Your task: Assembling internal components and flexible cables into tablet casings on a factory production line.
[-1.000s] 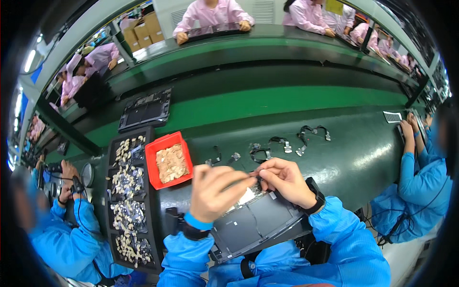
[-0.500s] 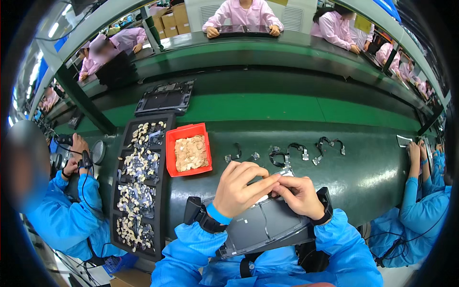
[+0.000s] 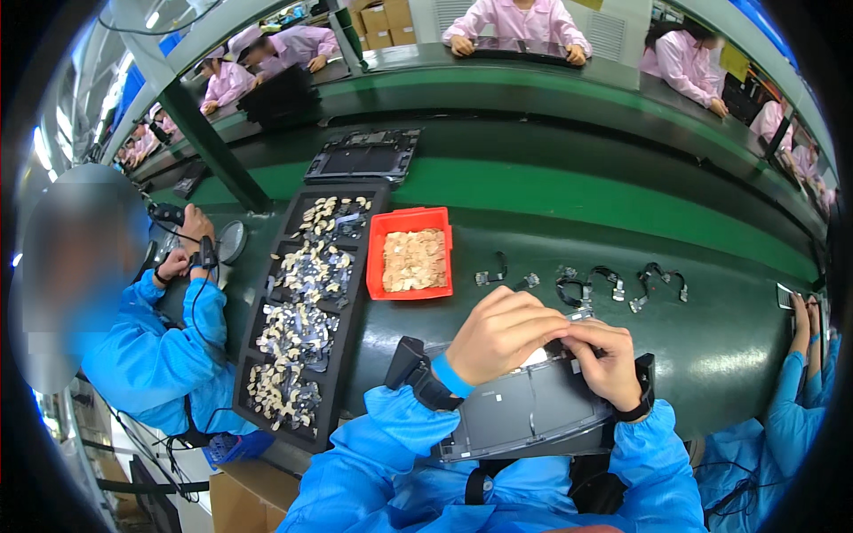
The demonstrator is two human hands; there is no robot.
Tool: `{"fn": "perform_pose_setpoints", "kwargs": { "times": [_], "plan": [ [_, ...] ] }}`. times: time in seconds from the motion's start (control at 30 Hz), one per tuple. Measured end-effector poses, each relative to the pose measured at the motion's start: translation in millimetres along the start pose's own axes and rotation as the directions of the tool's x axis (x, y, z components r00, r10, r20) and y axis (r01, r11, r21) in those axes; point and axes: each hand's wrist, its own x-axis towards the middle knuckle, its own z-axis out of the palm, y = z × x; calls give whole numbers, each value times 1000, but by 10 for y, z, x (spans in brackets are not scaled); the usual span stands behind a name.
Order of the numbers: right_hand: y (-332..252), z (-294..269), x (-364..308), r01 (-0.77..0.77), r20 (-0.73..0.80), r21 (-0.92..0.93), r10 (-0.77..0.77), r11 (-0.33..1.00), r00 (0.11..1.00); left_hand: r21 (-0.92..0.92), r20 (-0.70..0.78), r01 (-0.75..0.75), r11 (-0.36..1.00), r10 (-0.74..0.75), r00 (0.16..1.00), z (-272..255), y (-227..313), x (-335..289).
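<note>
My left hand (image 3: 505, 339) reaches over a dark grey flat device panel (image 3: 533, 410), its fingers closed in a pinch. My right hand (image 3: 608, 357) meets it fingertip to fingertip above the panel's far edge, also pinching. Whatever lies between the fingertips is too small or hidden to make out. A thin cable runs down the panel's middle. Just beyond my fingers, a small silvery connector piece (image 3: 581, 314) shows at the panel's far edge. Several black flex cables with connectors, including a curled cable (image 3: 658, 286), lie on the green bench (image 3: 711, 333) beyond my hands.
A red bin (image 3: 451, 258) of tan pieces stands left of my hands. Beside it lies a long black compartment tray (image 3: 345, 373) with small parts. Another opened device (image 3: 364, 158) sits behind the tray. Co-workers in blue sleeves (image 3: 160, 355) work on both sides; people in pink sit opposite.
The view has swung left, so the bench and its things appear farther right. My hands stay pinched together over the panel, with only slight finger movement.
</note>
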Motion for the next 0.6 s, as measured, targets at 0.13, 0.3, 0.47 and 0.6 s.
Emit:
{"fn": "perform_pose_setpoints", "kwargs": {
  "times": [0.13,0.3,0.47,0.6],
  "plan": [
    [-17,-15,24,36,-17,-53,-37,998,999,58,5,-48,997,48,999,12,-1,30],
    [-1,12,43,93,0,-103,-93,990,996,177,-6,-26,984,28,1000,23,29,42],
    [-96,47,44,41,-23,-143,-45,989,999,280,-104,53,958,-24,994,-130,-16,54],
    [-71,3,-7,5,-62,-123,-13,992,998,409,-372,346,844,-192,908,-496,-294,7]
  ]
}}
